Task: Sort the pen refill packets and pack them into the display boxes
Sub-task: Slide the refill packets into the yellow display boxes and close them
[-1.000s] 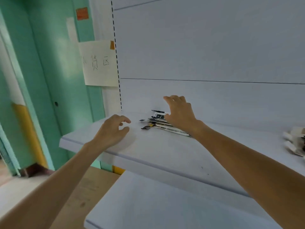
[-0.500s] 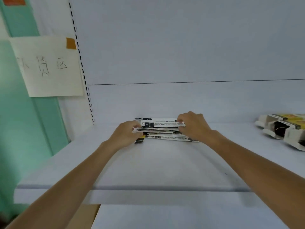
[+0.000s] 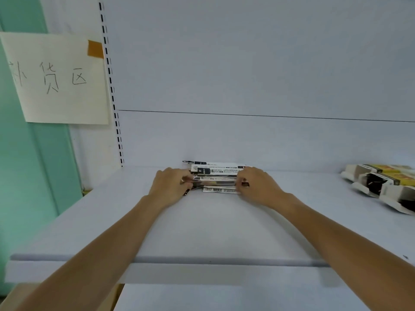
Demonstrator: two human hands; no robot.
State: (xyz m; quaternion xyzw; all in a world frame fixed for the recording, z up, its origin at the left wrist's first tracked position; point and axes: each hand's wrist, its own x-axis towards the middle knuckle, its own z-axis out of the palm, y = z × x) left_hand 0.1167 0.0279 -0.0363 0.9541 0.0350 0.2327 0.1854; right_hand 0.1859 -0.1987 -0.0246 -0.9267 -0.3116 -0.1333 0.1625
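Far left, a cream paper sign with handwritten characters [image 3: 58, 79] is taped to the wall, beside a black-slotted shelf upright [image 3: 112, 86]. The left hand [image 3: 170, 187] has its fingers curled onto the left end of the stack of black-and-white pen refill packets [image 3: 215, 176] and grips it. The stack lies flat at the back of the pale white shelf [image 3: 202, 232], near the rear panel. The right hand [image 3: 258, 187] pinches the right end the same way.

The step looks like squaring and lifting the stack. To do it well, squeeze both ends evenly and keep the stack level, since the lower packets are splayed forward and could slip out.

The long axis runs left-right, parallel to the back panel, with a hang tab pointing left. White-and-yellow cardboard display boxes [image 3: 381, 187] lie tipped over, well apart at far right.
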